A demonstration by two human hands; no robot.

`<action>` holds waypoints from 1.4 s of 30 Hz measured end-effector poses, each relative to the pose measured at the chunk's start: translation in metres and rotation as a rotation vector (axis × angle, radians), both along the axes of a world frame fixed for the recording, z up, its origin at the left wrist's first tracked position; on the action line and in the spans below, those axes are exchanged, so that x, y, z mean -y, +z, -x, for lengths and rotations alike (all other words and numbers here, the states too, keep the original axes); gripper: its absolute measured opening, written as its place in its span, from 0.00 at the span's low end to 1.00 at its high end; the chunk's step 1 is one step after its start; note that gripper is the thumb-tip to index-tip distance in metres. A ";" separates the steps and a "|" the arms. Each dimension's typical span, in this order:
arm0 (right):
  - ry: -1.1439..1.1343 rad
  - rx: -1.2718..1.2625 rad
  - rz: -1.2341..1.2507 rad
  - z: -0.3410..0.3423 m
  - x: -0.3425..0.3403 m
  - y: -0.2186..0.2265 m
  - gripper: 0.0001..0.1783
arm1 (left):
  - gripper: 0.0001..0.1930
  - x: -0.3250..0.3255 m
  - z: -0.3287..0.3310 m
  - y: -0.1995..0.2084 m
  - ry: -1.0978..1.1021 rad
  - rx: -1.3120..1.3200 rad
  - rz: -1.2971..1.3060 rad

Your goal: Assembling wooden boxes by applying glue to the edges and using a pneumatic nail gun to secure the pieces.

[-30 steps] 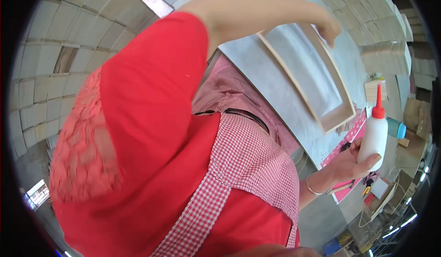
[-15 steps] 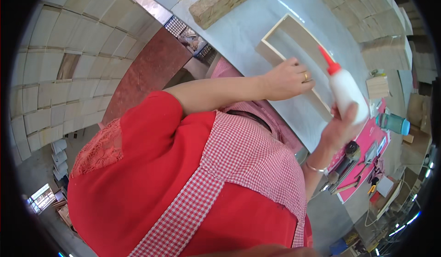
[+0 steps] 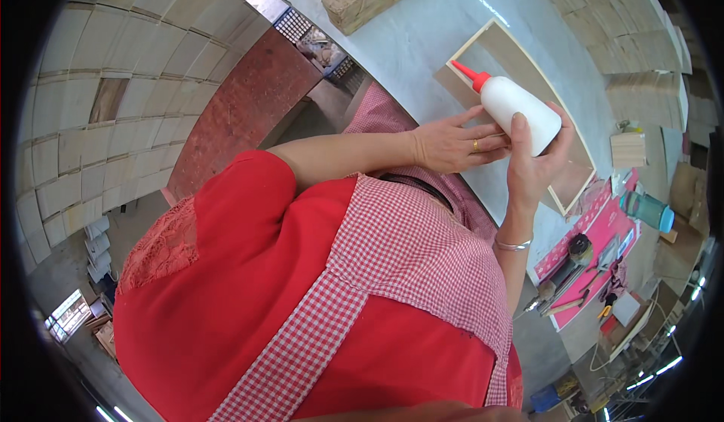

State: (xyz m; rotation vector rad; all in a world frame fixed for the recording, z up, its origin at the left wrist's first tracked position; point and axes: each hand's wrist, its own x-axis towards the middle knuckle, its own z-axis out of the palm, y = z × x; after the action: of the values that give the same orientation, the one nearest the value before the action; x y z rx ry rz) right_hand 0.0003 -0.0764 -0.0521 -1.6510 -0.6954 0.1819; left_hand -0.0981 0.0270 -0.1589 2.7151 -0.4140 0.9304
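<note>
My right hand [image 3: 537, 167] is wrapped around the lower part of a white squeeze bottle [image 3: 513, 105] with a red nozzle, which points up and to the left. Beside it, my left hand [image 3: 458, 144] has its fingers stretched out, a ring on one of them. Its fingertips reach close to the bottle and the right hand; whether they touch cannot be made out. Beneath the bottle lies a rectangular wooden frame [image 3: 529, 56] on the pale tabletop [image 3: 403, 60]. The hands and bottle cover part of the frame's near side.
A rough tan block [image 3: 373, 0] lies at the table's far left. Stacked wooden pieces [image 3: 645, 94] stand at the right, near a teal jar [image 3: 646, 211] and hand tools on a pink sheet [image 3: 577, 309]. A large stack of wooden pieces [image 3: 83, 120] rises at left.
My right hand has brought the bottle leftward and tipped it further over, its nozzle turning left. My left hand has gone from curled at the frame's near edge to stretched fingers.
</note>
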 end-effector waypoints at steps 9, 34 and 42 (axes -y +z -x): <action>-0.035 0.013 0.019 -0.005 -0.007 0.003 0.27 | 0.20 0.000 -0.002 -0.006 -0.012 0.046 0.010; -0.197 0.148 0.012 -0.051 -0.044 -0.005 0.27 | 0.19 0.002 -0.006 -0.005 0.068 0.131 -0.061; -0.270 0.248 0.055 -0.064 -0.045 0.001 0.26 | 0.18 0.003 -0.006 -0.005 0.081 0.136 -0.043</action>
State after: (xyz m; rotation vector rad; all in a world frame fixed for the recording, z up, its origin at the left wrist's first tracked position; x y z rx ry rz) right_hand 0.0641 -0.0311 -0.0508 -1.8197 -0.6482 -0.2020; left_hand -0.0925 0.0237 -0.1643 2.7345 -0.3553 1.1456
